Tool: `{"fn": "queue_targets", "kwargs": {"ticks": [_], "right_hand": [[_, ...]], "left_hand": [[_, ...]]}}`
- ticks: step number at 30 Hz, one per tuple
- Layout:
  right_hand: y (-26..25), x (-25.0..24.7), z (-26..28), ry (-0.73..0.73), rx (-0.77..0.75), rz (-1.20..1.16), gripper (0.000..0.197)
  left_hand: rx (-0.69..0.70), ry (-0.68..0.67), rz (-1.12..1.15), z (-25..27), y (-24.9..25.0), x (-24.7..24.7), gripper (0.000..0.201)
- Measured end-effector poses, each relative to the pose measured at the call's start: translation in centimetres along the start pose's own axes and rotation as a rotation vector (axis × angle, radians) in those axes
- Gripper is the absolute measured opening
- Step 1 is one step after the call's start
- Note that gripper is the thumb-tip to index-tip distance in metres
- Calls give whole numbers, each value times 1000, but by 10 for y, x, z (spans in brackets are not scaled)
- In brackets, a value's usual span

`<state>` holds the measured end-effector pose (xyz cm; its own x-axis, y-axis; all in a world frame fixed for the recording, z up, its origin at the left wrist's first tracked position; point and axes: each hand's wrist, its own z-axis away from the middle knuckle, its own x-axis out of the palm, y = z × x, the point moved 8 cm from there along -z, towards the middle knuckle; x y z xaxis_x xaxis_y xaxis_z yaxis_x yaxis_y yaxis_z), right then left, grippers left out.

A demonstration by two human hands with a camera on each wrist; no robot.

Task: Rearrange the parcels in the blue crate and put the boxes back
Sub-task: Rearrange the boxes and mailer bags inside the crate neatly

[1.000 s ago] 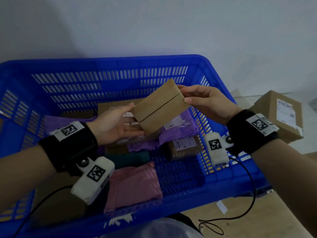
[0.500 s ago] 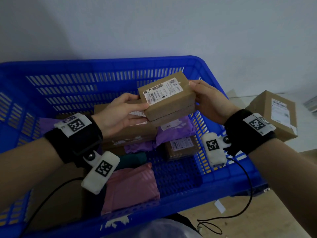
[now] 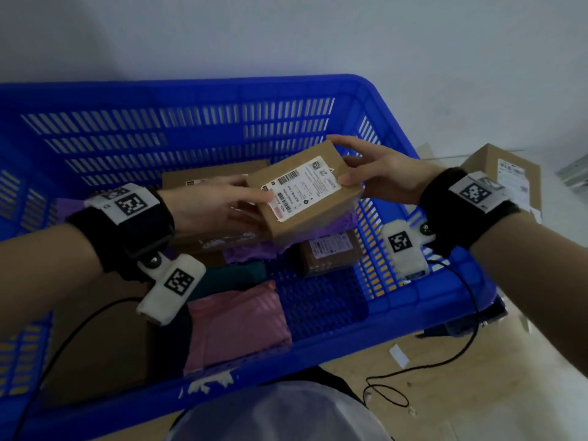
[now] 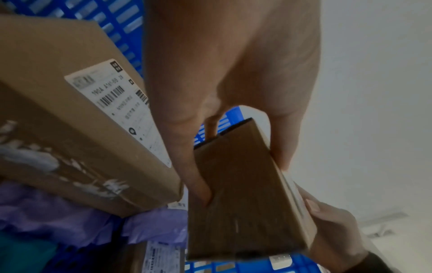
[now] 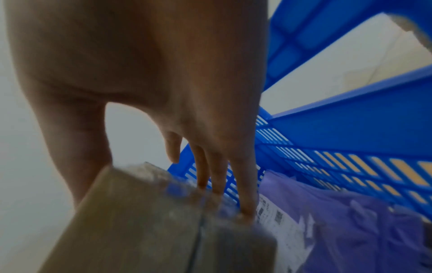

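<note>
Fingers of both the left hand [image 3: 219, 206] and the right hand [image 3: 378, 176] grasp the small labelled box [image 3: 302, 192] at its ends, above the blue crate [image 3: 222, 90]; parcels already lie inside, but another box [image 3: 506, 176] waits outside, so work remains

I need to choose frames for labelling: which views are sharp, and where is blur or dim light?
Head view: dim, but the label on the held cardboard box is sharp. Left wrist view: slightly soft; the left hand is clear enough. Right wrist view: the same box is heavily blurred, and so is the right hand.
</note>
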<state>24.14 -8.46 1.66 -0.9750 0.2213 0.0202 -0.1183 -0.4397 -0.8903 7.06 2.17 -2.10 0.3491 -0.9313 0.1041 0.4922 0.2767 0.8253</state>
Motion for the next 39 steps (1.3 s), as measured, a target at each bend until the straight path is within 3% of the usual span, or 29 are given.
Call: {"fn": "queue_targets", "kwargs": {"ticks": [4, 7, 10, 14, 18, 24, 28, 33, 36, 39], "right_hand": [[18, 5, 4, -74, 165, 226, 51], [36, 14, 5, -177, 284, 400, 45], [52, 28, -1, -257, 312, 600, 50], [79, 50, -14, -407, 311, 843, 48], [104, 64, -21, -493, 311, 971, 62], [131, 70, -32, -511, 338, 1050, 74], [142, 67, -38, -517, 333, 1147, 71], [151, 56, -50, -465, 269, 1209, 61], [153, 48, -56, -433, 282, 1215, 52], [155, 40, -57, -396, 313, 1269, 49]], "left_hand": [[-131, -112, -163, 3, -22, 6, 64], [-222, -176, -246, 3, -39, 14, 54], [-321, -200, -316, 1, -56, 20, 47], [-414, -257, -339, -8, -82, 32, 59], [-449, -304, -338, -24, -103, 47, 27], [-465, -345, -307, -47, -133, 66, 32], [-465, -378, -381, -62, -153, 69, 72], [-467, -301, -314, -79, -167, 74, 37], [-399, -307, -295, -89, -164, 83, 31], [-442, -332, -102, -95, -170, 97, 21]]}}
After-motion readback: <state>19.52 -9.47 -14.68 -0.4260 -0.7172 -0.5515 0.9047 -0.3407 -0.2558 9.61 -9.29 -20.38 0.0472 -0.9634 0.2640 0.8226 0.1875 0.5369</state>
